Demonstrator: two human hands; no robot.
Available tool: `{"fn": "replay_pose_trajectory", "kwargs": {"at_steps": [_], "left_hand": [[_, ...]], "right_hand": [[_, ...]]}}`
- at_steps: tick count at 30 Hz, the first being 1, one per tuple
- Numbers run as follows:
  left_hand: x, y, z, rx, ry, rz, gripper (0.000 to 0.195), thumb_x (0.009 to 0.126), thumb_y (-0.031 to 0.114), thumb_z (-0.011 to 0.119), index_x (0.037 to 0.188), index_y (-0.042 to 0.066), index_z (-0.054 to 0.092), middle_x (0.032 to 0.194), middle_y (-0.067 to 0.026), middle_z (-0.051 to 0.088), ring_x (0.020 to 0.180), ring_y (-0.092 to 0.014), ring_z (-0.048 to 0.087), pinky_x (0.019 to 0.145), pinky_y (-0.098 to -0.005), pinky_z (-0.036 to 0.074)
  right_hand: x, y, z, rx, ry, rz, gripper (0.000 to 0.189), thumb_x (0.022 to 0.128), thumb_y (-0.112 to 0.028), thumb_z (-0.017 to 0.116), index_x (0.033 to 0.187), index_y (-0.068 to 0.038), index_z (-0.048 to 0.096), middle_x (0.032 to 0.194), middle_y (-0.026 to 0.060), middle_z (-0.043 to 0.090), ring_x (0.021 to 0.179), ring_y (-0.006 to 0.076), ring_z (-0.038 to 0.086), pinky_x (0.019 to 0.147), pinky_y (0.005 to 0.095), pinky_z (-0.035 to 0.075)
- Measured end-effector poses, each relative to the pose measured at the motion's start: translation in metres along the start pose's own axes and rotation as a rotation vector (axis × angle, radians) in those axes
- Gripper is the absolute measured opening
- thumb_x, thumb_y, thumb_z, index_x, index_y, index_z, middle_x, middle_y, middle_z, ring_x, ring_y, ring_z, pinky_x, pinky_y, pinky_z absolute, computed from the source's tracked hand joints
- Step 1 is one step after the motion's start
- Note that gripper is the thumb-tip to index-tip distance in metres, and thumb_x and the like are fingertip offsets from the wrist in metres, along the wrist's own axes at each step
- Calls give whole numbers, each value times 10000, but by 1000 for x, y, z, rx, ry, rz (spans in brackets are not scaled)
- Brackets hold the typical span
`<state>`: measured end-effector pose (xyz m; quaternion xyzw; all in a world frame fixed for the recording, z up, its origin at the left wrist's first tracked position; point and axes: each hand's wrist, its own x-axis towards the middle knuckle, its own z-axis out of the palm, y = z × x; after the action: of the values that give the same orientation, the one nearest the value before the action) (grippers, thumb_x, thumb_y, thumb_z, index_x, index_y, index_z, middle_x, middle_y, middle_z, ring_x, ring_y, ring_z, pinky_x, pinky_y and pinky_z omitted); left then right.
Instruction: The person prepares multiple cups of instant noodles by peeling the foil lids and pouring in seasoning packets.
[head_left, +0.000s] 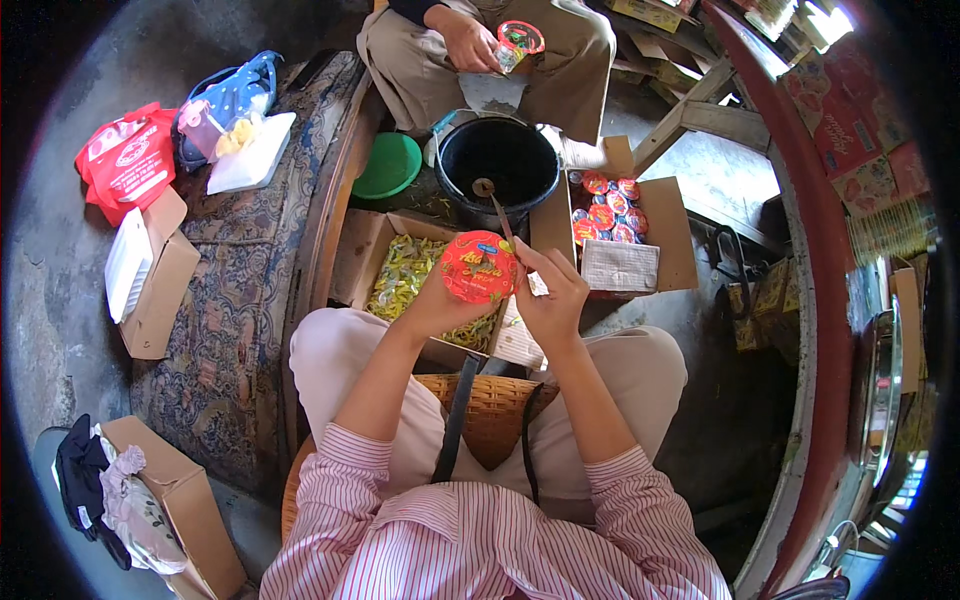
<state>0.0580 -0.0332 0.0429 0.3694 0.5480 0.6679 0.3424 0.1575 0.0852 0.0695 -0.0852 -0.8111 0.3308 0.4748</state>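
Note:
My left hand (431, 304) holds a plastic cup with a printed red lid (480, 267), the lid facing up at me. Close against the cup's right rim, my right hand (553, 294) grips a thin blade-like tool (502, 219) that points up and away. Behind the cup stands a black bucket (499, 161) with a wire handle; a small round brown thing shows at its near inner wall. Below my hands, a cardboard box (356, 259) holds yellow-green plastic strips and scraps. To the right, another open cardboard box (679, 236) holds several red-lidded cups (616, 202).
Across from me a seated person's hand (469, 41) holds a clear cup with a red rim (519, 37). A green basin (386, 166) lies left of the bucket. Bags and white foam boxes (251, 154) rest on a patterned mat at left. A wooden frame (720, 124) stands at right.

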Motion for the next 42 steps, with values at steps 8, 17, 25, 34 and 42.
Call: {"fn": "replay_pose_trajectory", "kwargs": {"at_steps": [8,17,25,34,42], "left_hand": [[6,-9,-1,44,118,180,633,695,5,695,1219,57,343,1162,-57,465,1092,-136,475,936,-295,397],[5,-4,2,25,133,156,641,661,48,730,1171,59,342,1125,-62,474,1063,-124,484,896,-280,411],[5,-3,0,181,46,169,622,656,56,738,1165,67,380,1096,-48,477,1043,-122,488,891,-274,404],[3,-7,0,-8,59,144,634,700,39,706,1223,47,348,1160,-59,488,1078,-129,487,936,-288,389],[8,-12,6,69,221,201,528,750,63,689,1200,22,415,1150,-71,517,1082,-150,498,945,-304,376]], "right_hand": [[-3,-4,5,-26,60,-2,291,690,83,631,962,-15,661,691,104,589,587,186,567,533,258,446],[-7,-1,5,-116,54,-38,314,674,88,632,964,-28,663,671,94,576,567,185,554,517,268,440],[-8,7,2,-59,14,14,334,656,99,634,967,-19,662,692,103,596,607,174,586,546,251,456],[-4,1,0,-48,12,61,295,683,74,647,965,-12,656,692,96,604,609,159,590,551,251,460],[-8,-1,5,-37,77,57,273,695,60,653,960,-9,653,686,85,604,599,157,594,546,248,462]]}}
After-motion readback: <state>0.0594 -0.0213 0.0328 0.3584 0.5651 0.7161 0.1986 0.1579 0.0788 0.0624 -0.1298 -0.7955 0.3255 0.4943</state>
